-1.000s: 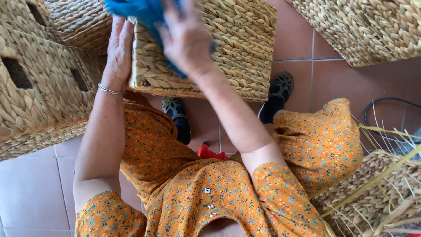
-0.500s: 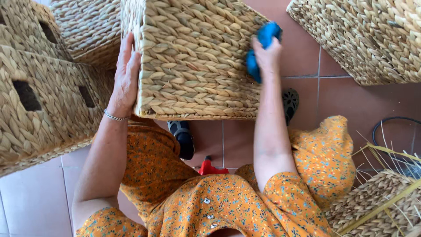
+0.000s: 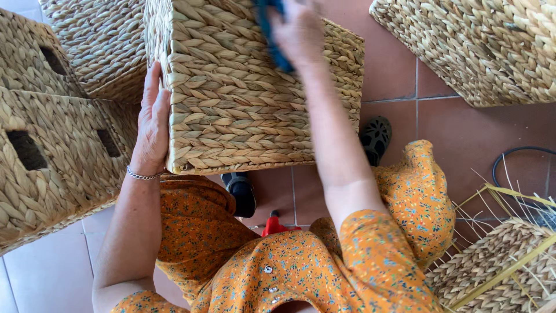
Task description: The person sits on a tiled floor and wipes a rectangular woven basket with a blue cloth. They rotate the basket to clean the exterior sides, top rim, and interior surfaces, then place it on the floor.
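Observation:
A square woven straw basket rests on my knees, bottom side facing up. My left hand lies flat against its left wall, fingers spread, with a thin bracelet at the wrist. My right hand is on top of the basket near its far edge, closed on a blue cloth that it presses onto the weave. The hand is blurred and covers most of the cloth.
More woven baskets stand at the left, at the top left and at the top right. An unfinished basket with loose strands is at the lower right. A black cable and a small red object lie on the tiled floor.
My right hand has carried the blue cloth from the basket's right side back leftward onto its top. The left hand has kept its place on the left wall.

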A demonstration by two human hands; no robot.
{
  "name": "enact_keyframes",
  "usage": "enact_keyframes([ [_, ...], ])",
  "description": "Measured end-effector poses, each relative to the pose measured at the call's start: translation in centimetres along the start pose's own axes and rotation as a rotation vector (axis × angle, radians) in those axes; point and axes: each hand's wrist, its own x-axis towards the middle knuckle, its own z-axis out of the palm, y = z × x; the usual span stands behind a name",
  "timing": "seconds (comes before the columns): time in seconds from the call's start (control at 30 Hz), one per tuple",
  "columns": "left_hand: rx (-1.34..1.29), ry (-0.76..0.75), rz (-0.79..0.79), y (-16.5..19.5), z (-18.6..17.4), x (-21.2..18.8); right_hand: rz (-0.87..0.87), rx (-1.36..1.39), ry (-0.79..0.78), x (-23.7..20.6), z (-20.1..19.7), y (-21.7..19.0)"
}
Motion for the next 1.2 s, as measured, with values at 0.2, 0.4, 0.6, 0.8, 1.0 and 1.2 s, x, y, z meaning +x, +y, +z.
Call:
enact_keyframes([
  [0.2,0.050,0.013,0.028,-0.5,0.1,0.4,0.713,-0.151,-0.229,-8.0,-4.7,13.5],
  [0.4,-0.110,-0.006,-0.013,-0.7,0.1,0.9,1.036,-0.222,-0.079,-11.6,-5.2,11.3],
  [0.6,-0.081,0.015,-0.021,-1.5,-0.3,1.5,0.585,0.127,-0.106,-7.5,-5.6,-3.9],
  [0.8,-0.089,0.017,-0.026,-2.7,-1.3,2.0,-0.091,0.346,-0.124,-8.1,-7.8,-19.2],
  [1.0,-0.014,0.030,-0.003,-2.9,-1.0,2.0,0.187,0.100,-0.098,-12.3,-7.1,-2.9],
  [1.2,-0.021,0.000,0.062,-2.4,-0.7,2.3,0.791,-0.271,-0.163,-20.2,-9.2,8.9],
])
